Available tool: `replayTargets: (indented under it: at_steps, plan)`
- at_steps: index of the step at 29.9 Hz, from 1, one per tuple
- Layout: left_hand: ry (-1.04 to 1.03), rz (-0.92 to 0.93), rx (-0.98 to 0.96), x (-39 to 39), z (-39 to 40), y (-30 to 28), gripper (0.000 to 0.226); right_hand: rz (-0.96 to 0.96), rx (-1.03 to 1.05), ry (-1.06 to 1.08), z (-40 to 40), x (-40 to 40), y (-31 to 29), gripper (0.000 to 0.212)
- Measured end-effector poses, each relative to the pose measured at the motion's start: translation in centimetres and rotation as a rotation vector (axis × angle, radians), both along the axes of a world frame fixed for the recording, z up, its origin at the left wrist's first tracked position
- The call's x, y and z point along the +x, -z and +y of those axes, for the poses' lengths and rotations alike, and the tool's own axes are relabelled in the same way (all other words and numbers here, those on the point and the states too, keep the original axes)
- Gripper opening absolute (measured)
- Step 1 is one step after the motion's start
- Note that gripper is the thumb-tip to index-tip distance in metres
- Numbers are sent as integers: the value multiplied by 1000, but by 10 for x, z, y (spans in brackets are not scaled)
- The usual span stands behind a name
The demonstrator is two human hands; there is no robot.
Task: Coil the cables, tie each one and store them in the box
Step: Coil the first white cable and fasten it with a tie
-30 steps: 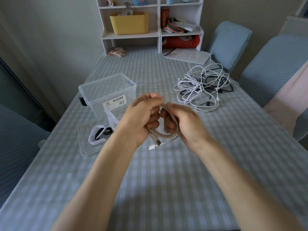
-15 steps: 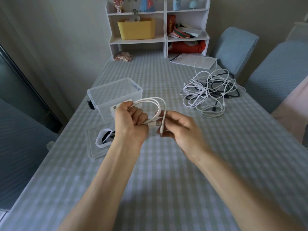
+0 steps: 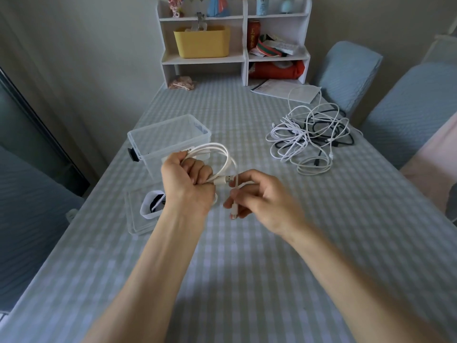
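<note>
A white cable [image 3: 223, 154] is coiled into a few loops, and my left hand [image 3: 189, 185] grips the bundle in a fist above the table. Its USB plug [image 3: 225, 180] sticks out to the right of that fist. My right hand [image 3: 262, 201] pinches the cable's other, thin end [image 3: 235, 201], which hangs down between its fingers. Just behind my left hand stands the clear plastic box [image 3: 170, 139], open. A tangled pile of white and black cables [image 3: 310, 137] lies at the right of the table.
The box's clear lid [image 3: 134, 219] lies flat at the left, with a small white cup of black ties [image 3: 152, 206] on it. A white shelf unit [image 3: 235, 40] and papers [image 3: 284, 90] stand at the far end. Blue chairs [image 3: 346, 73] line the right side.
My hands have drawn apart. The coil went from being clasped by both hands to being held by the left alone, while the right moved to the loose end. The camera tilted up slightly.
</note>
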State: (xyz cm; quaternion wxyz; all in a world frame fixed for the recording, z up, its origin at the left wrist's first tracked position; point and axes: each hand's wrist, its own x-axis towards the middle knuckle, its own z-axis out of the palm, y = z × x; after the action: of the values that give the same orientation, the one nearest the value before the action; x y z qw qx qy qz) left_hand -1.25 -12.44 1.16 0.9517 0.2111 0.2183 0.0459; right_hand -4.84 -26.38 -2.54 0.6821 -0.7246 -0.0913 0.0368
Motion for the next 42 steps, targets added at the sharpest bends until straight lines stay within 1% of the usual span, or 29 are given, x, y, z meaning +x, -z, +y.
replayTargets:
  at_steps: [2,6,8,10,12,14,16,18,20,22,25,27,31,33,35,37,38,40,42]
  plan:
    - [-19,21,-10,0,-1,2,40,-44,20,2,6,-2,2,7]
    - [-31,11,56,-2,-9,6,34,-142,62,106,8,-1,4,17]
    - [-41,6,86,-5,-15,6,30,-172,95,134,7,0,5,16]
    - [-61,6,172,-8,-21,6,24,-164,135,162,7,0,4,14]
    - [-80,-2,343,-10,-25,7,15,-147,145,179,7,1,4,16]
    - [-94,-18,541,-12,-29,9,14,-110,162,186,8,2,4,18]
    - [-107,-71,774,-15,-33,13,15,-48,263,189,10,3,3,21]
    - [-112,-177,1024,-19,-38,16,17,6,379,210,10,4,0,23]
    - [-95,-252,1187,-22,-41,20,19,11,427,249,9,4,-3,26]
    - [-57,-274,1283,-23,-43,22,22,-22,440,270,5,3,-5,29]
    - [5,-292,1368,-26,-45,24,20,-99,382,283,3,4,-2,38]
    - [33,-307,1390,-25,-44,25,18,-188,226,309,0,4,0,42]
    - [112,-282,1389,-20,-40,30,13,-352,-91,383,-7,3,-1,35]
    - [203,-268,1451,-20,-40,32,9,-385,-174,414,-10,5,-1,32]
    - [247,-283,1617,-18,-39,32,7,-369,-185,418,-13,7,-2,33]
    - [187,-305,1868,-15,-34,31,17,-337,-209,384,-16,7,-4,34]
    - [141,-317,1964,-13,-30,29,20,-328,-228,351,-17,7,-5,35]
    - [92,-307,2090,-13,-22,24,22,-303,-249,256,-17,4,-7,39]
    - [114,-271,2202,-11,-18,22,18,-266,-275,191,-15,2,-7,41]
